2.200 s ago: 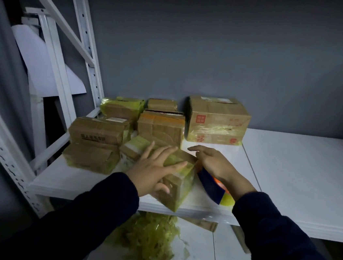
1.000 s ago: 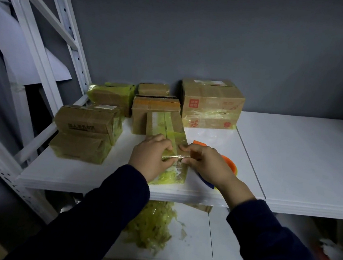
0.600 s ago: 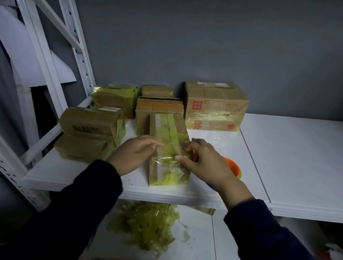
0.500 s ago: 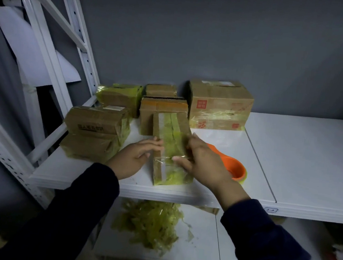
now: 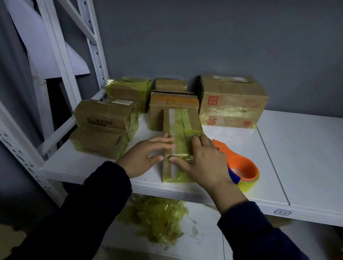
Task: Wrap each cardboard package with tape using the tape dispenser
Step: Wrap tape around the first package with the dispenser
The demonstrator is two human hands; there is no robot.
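Observation:
A long cardboard package point(image 5: 182, 131) with yellowish tape along its top lies on the white shelf point(image 5: 212, 192), its short end facing me. My left hand point(image 5: 145, 155) rests flat against its left side, fingers straight. My right hand point(image 5: 202, 160) presses on its top and right side, the thumb flattening a wrinkled tape end at the near edge. The orange and blue tape dispenser point(image 5: 240, 172) with a yellow tape roll lies on the shelf just right of my right hand, held by neither hand.
Several taped cardboard boxes stand behind and to the left: a stacked pair point(image 5: 103, 127), a larger box point(image 5: 231, 101) at the back. A white rack upright point(image 5: 87, 34) rises at left. Crumpled yellow tape scraps point(image 5: 155, 217) lie on the lower shelf.
The package was turned from a tilted position to lie lengthwise. My right hand drew the tape over it, set the dispenser down at right, and now smooths the tape end.

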